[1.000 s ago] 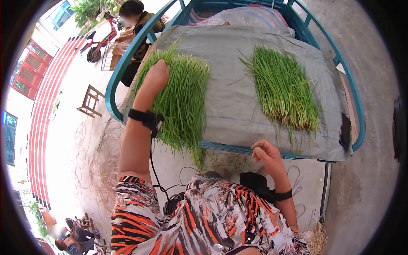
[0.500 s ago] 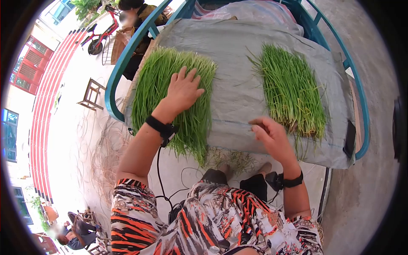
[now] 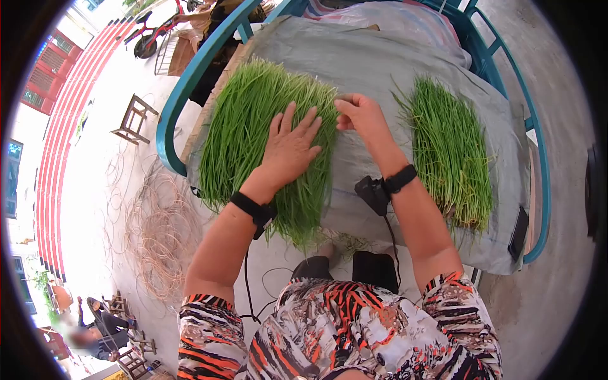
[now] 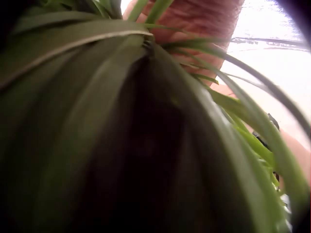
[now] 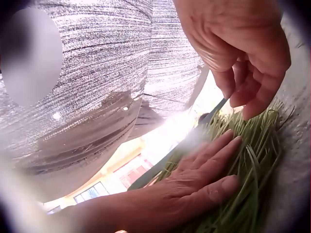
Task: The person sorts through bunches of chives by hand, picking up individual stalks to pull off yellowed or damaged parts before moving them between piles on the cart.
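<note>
My left hand (image 3: 291, 150) lies with spread fingers on the left pile of garlic chives (image 3: 244, 120), long green flat leaves with pale ends at the far side. At the pile's right edge, near those pale ends, is my right hand (image 3: 364, 117), its fingers curled and thumb against the forefinger; no item shows in the pinch. In the right wrist view the curled right hand (image 5: 243, 63) hovers just above the pale ends, beside the flat left hand (image 5: 194, 179). Dark, blurred leaves (image 4: 73, 97) fill most of the left wrist view.
A second pile of garlic chives (image 3: 449, 152) lies to the right on the grey sheet (image 3: 373, 63) covering the cart bed. Blue rails (image 3: 174, 107) border the cart. A phone-like black object (image 3: 518, 232) sits at the right edge. A stool (image 3: 134, 119) and people are at the left.
My left hand has come back from the pile's far left corner and flattened on the leaves. My right hand has risen from the near edge to the pile's right side.
</note>
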Tool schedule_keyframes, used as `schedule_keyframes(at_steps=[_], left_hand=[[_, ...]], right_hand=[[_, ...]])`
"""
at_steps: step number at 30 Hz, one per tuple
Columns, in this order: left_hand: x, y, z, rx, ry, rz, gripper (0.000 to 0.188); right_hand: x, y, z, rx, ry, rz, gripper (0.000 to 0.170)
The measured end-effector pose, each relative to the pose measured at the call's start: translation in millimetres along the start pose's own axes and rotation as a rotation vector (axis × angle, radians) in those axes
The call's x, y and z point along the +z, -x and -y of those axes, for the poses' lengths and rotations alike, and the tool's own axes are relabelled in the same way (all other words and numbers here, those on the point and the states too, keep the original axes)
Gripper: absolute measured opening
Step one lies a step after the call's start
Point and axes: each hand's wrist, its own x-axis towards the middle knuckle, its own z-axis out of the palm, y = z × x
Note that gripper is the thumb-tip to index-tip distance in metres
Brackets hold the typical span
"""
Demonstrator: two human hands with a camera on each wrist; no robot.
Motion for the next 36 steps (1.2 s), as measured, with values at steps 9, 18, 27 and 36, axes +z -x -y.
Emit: schedule_keyframes(at_steps=[9, 18, 27, 36], left_hand=[[9, -3, -34, -0.009, 0.02, -0.045, 0.053], [8, -5, -34, -0.024, 0.052, -0.059, 0.053], [4, -7, -40, -0.049, 0.07, 0.0, 0.055], [5, -7, -42, -0.043, 0.071, -0.027, 0.055]], right_hand=[[-15, -17, -13, 0.193, 0.18, 0.023, 0.029], [-18, -15, -15, 0.203, 0.099, -0.031, 0.022], [-26, -15, -25, 0.221, -0.034, -0.021, 0.019], [-33, -1, -22, 0.18, -0.12, 0.045, 0.015]])
